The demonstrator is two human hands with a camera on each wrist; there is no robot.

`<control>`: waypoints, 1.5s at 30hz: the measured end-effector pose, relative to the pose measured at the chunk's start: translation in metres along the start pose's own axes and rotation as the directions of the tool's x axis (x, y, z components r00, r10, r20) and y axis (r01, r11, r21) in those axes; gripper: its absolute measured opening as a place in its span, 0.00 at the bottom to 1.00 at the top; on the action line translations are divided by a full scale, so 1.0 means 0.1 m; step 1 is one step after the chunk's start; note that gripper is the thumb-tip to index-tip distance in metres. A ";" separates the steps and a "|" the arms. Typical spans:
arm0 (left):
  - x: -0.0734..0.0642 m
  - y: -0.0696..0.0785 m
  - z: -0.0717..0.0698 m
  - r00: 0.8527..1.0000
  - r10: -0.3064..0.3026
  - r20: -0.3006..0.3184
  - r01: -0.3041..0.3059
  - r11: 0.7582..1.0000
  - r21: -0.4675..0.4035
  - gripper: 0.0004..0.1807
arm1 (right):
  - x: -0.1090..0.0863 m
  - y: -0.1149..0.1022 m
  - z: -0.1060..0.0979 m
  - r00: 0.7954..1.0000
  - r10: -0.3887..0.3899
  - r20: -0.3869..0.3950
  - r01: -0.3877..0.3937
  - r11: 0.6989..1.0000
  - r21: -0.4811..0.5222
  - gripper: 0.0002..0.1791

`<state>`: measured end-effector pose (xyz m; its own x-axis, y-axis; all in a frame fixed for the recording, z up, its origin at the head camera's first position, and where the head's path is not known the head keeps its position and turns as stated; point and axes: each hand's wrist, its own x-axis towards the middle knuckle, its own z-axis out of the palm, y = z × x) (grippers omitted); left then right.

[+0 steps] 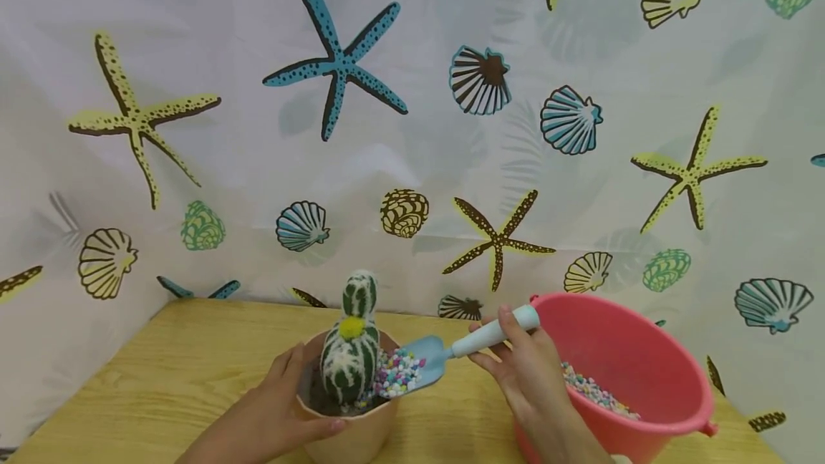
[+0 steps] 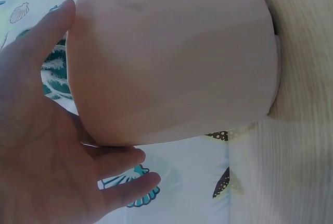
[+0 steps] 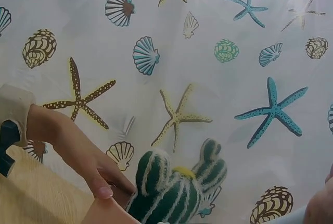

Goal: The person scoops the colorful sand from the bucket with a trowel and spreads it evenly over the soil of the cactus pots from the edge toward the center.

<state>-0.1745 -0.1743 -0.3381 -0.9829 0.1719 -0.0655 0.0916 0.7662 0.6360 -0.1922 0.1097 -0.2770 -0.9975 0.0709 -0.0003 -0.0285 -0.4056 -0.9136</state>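
A beige flowerpot holds dark soil and a green-and-white fuzzy cactus with a yellow flower. My left hand grips the pot by its rim, thumb on the near side, fingers on the far side. In the left wrist view the hand spans the top of the pot. My right hand holds a light blue trowel by its handle. The blade tips down over the pot's right rim, carrying multicoloured pebbles right beside the cactus. Some pebbles lie on the soil at its base.
A pink bucket stands to the right, close behind my right hand, with more coloured pebbles at its bottom. Pot and bucket are on a wooden table. A white curtain printed with starfish and shells hangs behind the table.
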 end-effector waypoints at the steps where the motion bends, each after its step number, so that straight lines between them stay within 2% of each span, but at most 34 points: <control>1: 0.00 -0.01 0.00 1.000 0.001 0.008 -0.001 1.000 -0.008 0.60 | 0.00 0.00 0.01 1.000 -0.003 0.006 0.003 1.000 -0.027 0.14; 5: 0.02 -0.03 -0.01 1.000 -0.017 0.026 0.017 1.000 -0.002 0.62 | 0.02 -0.03 0.05 0.998 -0.027 0.053 0.033 0.991 -0.126 0.16; 9: 0.03 -0.05 0.00 0.998 -0.040 0.038 0.041 0.999 -0.005 0.64 | 0.01 -0.05 0.07 0.995 -0.034 0.092 0.050 0.982 -0.180 0.15; 14: 0.02 -0.06 0.02 0.999 -0.016 0.040 0.018 0.999 -0.047 0.60 | 0.01 -0.11 0.09 0.994 -0.034 0.104 0.057 0.974 -0.220 0.13; 20: 0.00 -0.06 0.01 0.999 0.000 0.033 0.002 0.999 -0.042 0.58 | 0.01 -0.19 0.09 0.994 -0.026 0.103 0.053 0.962 -0.269 0.13; 29: -0.03 -0.02 0.00 1.000 0.013 0.025 -0.012 0.999 -0.046 0.57 | 0.01 -0.31 0.10 0.987 -0.091 0.130 0.127 0.945 -0.303 0.13; 33: -0.04 -0.02 -0.01 0.999 0.015 0.031 -0.013 0.998 -0.054 0.57 | 0.02 -0.30 0.13 0.984 -0.127 0.127 0.159 0.944 -0.289 0.10; 38: -0.05 -0.02 -0.01 0.999 0.035 0.018 -0.034 0.998 -0.056 0.57 | 0.04 -0.21 0.23 0.971 -0.166 0.173 0.212 0.932 -0.293 0.08; 45: -0.05 -0.01 0.00 0.999 0.044 0.022 -0.042 0.997 -0.058 0.57 | 0.01 -0.08 0.28 0.973 -0.143 0.182 0.199 0.919 -0.341 0.13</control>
<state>-0.1693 -0.1761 -0.3390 -0.9743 0.2187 -0.0543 0.1238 0.7211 0.6817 -0.1948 0.0878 -0.2582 -0.9782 -0.0387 0.2042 -0.2023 -0.0475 -0.9782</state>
